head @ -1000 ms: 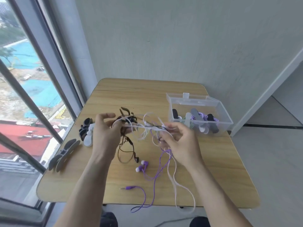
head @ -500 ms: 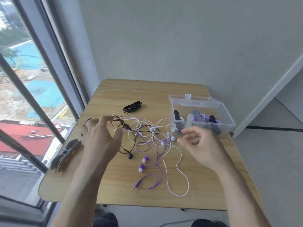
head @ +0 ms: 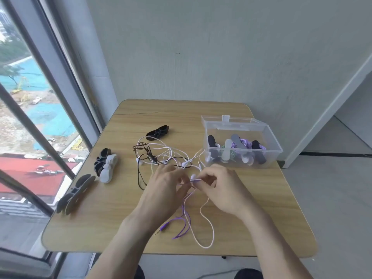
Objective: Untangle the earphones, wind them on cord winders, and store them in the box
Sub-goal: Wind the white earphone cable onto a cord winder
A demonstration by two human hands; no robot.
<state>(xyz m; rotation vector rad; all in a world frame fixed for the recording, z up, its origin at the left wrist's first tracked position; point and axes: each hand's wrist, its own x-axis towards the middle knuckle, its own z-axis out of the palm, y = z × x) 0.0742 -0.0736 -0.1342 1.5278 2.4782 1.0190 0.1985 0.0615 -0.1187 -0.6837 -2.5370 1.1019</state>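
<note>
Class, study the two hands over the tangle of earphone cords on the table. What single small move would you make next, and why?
Probably draw the purple cord gently toward the table's near edge. Both the left hand and right hand pinch it at the knot, its plug already lies free, while the white cord and black cord remain interlaced.

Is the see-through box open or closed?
Open. The box has its lid standing up behind it, and you can look straight down at the wound earphones inside.

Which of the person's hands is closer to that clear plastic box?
Right. The right hand works just in front of the clear plastic box; the left hand sits farther left, beyond it.
</note>
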